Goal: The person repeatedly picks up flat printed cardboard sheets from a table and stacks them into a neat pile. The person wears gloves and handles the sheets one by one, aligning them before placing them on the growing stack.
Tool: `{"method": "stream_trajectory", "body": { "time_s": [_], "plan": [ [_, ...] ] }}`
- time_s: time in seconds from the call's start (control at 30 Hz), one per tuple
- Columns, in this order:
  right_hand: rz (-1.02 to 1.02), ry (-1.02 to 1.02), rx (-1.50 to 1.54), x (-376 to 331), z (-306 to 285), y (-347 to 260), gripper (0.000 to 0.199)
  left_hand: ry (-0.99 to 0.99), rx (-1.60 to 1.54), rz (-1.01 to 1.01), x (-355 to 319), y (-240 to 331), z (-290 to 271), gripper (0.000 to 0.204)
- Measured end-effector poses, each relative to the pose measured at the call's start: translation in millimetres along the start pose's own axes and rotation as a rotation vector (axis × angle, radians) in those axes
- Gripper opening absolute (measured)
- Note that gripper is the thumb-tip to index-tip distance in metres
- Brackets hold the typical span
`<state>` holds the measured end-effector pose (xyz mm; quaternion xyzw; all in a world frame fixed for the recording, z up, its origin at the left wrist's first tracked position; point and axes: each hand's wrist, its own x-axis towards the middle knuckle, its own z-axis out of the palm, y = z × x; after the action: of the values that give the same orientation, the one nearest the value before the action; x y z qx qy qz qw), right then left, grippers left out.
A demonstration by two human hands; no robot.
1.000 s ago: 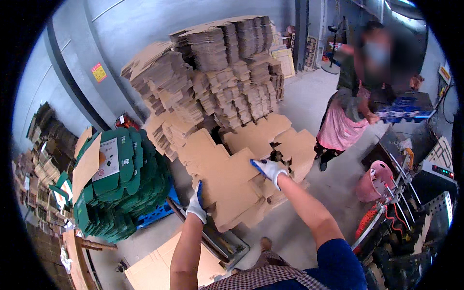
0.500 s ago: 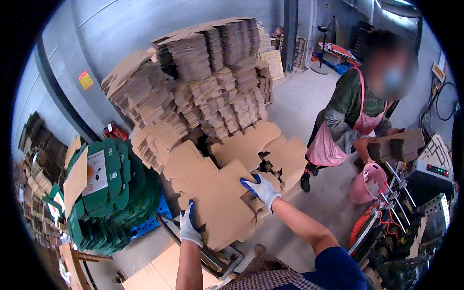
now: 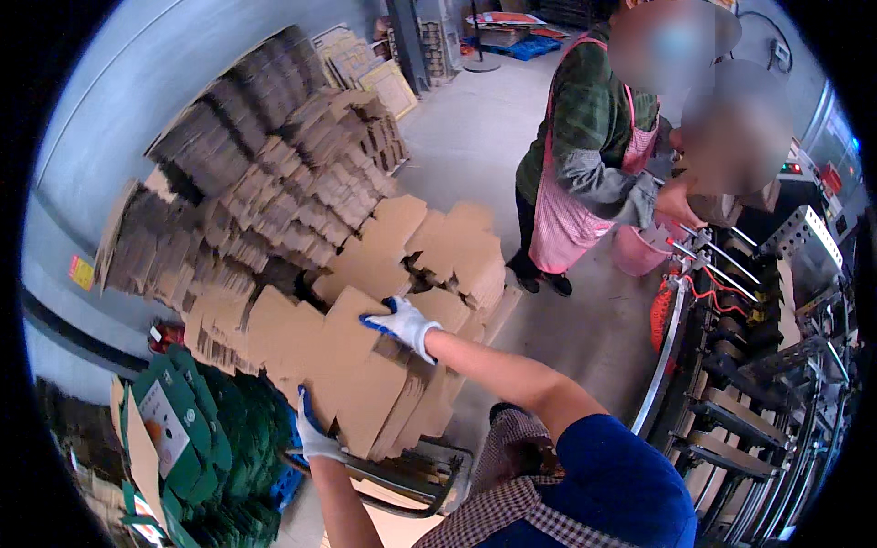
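Observation:
Both my hands wear white gloves with blue trim. My right hand (image 3: 402, 325) grips the far edge of a stack of flat brown cardboard sheets (image 3: 352, 379), fingers curled over the top sheet. My left hand (image 3: 315, 437) holds the near lower edge of the same stack. The stack lies tilted on top of a bigger pile of flat cardboard (image 3: 429, 247), just above a metal cart frame (image 3: 402, 479).
Tall stacks of folded cardboard (image 3: 265, 183) lean against the grey wall. Green flat boxes (image 3: 187, 438) are piled at the lower left. A person in a pink apron (image 3: 594, 173) stands at the right by a metal machine (image 3: 758, 365) with rails.
The view has swung and come closer to the pile. My hands have spread to opposite edges of the top sheets and closed on them. The person in the apron has moved toward the machine.

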<state>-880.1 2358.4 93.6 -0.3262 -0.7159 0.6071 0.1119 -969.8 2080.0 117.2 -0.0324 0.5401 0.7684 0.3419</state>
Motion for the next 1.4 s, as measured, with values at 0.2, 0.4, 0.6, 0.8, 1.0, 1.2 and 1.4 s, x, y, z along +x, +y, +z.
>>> {"method": "stream_trajectory", "body": {
  "time_s": [0.2, 0.4, 0.6, 0.8, 1.0, 1.2, 1.4],
  "plan": [
    [-0.120, -0.067, -0.114, 9, -4, -16, 0.099, -0.228, 0.000, 0.028, -2, 18, 2, 0.058],
    [-0.016, -0.610, -0.237, 35, -60, -22, 0.085, 0.008, 0.118, -0.039, 2, 1, -11, 0.064],
    [0.233, -0.388, 0.237, 69, -161, 35, 0.041, 0.231, 0.318, -0.138, -1, 13, 17, 0.068],
    [0.252, 0.143, 0.603, 68, -285, 91, 0.037, 0.490, 0.165, -0.089, -23, 65, 34, 0.047],
    [0.229, 0.276, 0.713, 32, -328, 137, 0.045, 0.835, 0.580, 0.286, 11, 55, 98, 0.037],
    [0.376, 0.194, 0.833, 31, -246, 165, 0.037, 0.561, 0.179, -0.156, -13, 49, 49, 0.041],
    [0.593, -0.301, 0.636, 44, -153, 220, 0.043, 0.631, 0.242, -0.138, -4, 47, 43, 0.047]
  ]
}}
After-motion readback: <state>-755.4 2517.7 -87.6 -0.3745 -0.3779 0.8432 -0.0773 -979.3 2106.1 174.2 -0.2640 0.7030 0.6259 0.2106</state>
